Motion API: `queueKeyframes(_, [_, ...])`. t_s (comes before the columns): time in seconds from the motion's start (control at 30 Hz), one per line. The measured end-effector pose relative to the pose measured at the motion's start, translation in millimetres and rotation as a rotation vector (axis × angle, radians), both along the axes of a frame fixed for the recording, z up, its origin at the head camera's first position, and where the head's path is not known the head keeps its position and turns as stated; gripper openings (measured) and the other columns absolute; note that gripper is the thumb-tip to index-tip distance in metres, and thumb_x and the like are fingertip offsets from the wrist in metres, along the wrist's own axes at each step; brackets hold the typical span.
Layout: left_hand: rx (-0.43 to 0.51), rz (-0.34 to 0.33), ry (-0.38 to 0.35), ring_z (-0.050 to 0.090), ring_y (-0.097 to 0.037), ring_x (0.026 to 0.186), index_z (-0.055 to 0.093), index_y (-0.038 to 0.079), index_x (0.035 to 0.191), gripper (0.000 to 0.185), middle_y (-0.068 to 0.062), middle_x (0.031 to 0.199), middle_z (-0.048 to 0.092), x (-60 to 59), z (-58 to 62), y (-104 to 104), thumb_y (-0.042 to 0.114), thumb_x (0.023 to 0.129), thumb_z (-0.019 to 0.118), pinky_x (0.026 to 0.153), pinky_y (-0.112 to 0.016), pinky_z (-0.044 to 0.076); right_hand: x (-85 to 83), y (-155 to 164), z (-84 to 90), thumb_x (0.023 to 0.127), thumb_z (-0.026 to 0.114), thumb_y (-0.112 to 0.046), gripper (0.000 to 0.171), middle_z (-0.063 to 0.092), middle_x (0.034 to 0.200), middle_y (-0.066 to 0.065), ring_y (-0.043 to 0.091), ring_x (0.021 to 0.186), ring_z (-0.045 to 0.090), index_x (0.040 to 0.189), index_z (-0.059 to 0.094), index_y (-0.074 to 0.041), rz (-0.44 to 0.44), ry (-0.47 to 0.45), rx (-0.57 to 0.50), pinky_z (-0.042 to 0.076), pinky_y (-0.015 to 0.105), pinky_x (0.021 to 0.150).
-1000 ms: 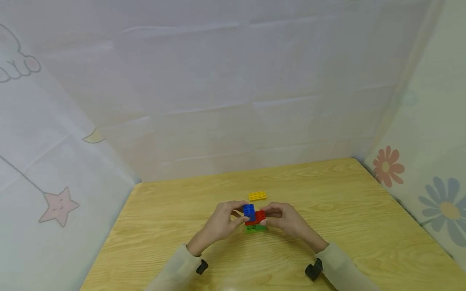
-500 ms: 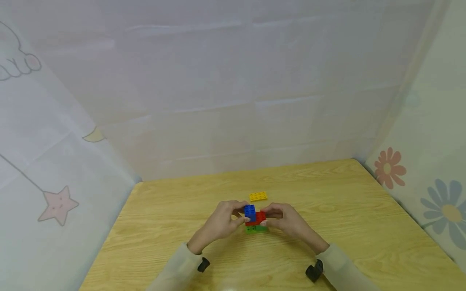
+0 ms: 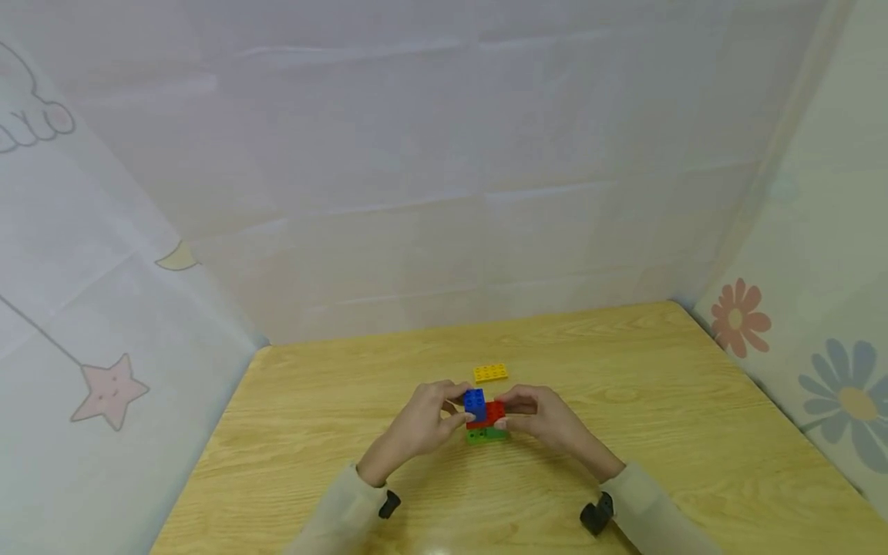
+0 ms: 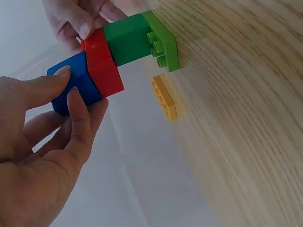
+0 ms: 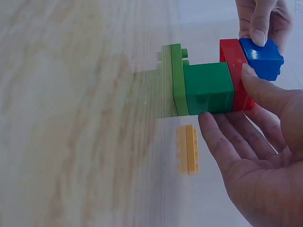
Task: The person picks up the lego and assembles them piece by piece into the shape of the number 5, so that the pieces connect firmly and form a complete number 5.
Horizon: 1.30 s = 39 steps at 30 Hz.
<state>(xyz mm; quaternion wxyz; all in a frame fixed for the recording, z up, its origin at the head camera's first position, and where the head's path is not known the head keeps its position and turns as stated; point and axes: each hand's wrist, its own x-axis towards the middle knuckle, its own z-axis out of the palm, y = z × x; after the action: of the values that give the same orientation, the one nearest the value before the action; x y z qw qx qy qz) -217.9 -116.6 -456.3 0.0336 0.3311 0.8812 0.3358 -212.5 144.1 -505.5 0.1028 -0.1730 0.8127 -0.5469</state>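
I read the step in hand as seating the blue brick (image 5: 262,62) on the red brick (image 5: 235,71), above the dark green brick (image 5: 208,87) and light green plate (image 5: 178,85) on the table (image 3: 333,393). Left hand (image 3: 423,420) pinches blue, thumb against fingers; right hand (image 3: 546,418) grips red. Next move calls for steady red, even pressure, I'd judge. Versus half a second ago: hands, bricks practically unchanged. Yellow plate (image 3: 490,373) lies apart, beyond.

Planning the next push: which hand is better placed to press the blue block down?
Probably the left hand: it grips the blue block, while the right hand holds the red brick below.
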Motion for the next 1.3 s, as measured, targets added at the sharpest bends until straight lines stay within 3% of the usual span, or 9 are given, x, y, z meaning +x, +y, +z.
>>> queueKeyframes(0.4, [-0.032, -0.019, 0.075, 0.075, -0.023, 0.102, 0.064, 0.0, 0.141, 0.042, -0.012, 0.113, 0.071, 1.7, -1.2, 3.2, 0.015, 0.102, 0.07, 0.08, -0.013, 0.058, -0.7, 0.9, 3.7, 0.097, 0.078, -0.029, 0.035, 0.075, 0.128, 0.007, 0.026, 0.119, 0.073, 0.129, 0.072, -0.014, -0.005, 0.0, 0.022, 0.062, 0.033, 0.095])
queueKeyframes(0.67, [-0.034, -0.034, 0.058, 0.075, -0.023, 0.103, 0.061, -0.002, 0.143, 0.045, -0.013, 0.116, 0.071, 0.3, -3.6, 3.5, 0.016, 0.103, 0.069, 0.08, -0.012, 0.057, -1.6, 3.0, 2.2, 0.097, 0.078, -0.028, 0.035, 0.075, 0.128, 0.008, 0.027, 0.119, 0.073, 0.128, 0.072, -0.013, 0.011, -0.009, 0.0, 0.062, 0.033, 0.094])
queueKeyframes(1.13, [-0.073, -0.04, 0.093, 0.075, -0.023, 0.098, 0.062, -0.004, 0.141, 0.042, -0.013, 0.112, 0.07, 0.6, -0.3, 4.7, 0.011, 0.102, 0.069, 0.079, -0.015, 0.059, -3.6, 4.3, -0.7, 0.097, 0.078, -0.03, 0.033, 0.074, 0.128, 0.008, 0.026, 0.117, 0.073, 0.126, 0.073, -0.015, 0.037, -0.01, -0.028, 0.062, 0.03, 0.093])
queueKeyframes(1.3, [-0.037, -0.013, 0.051, 0.075, -0.024, 0.098, 0.064, -0.002, 0.139, 0.042, -0.013, 0.112, 0.07, 0.6, -1.8, 3.0, 0.01, 0.1, 0.072, 0.079, -0.016, 0.06, -5.3, 3.3, -1.4, 0.097, 0.077, -0.03, 0.032, 0.074, 0.128, 0.008, 0.026, 0.118, 0.073, 0.126, 0.073, -0.016, 0.049, 0.0, -0.021, 0.062, 0.031, 0.094])
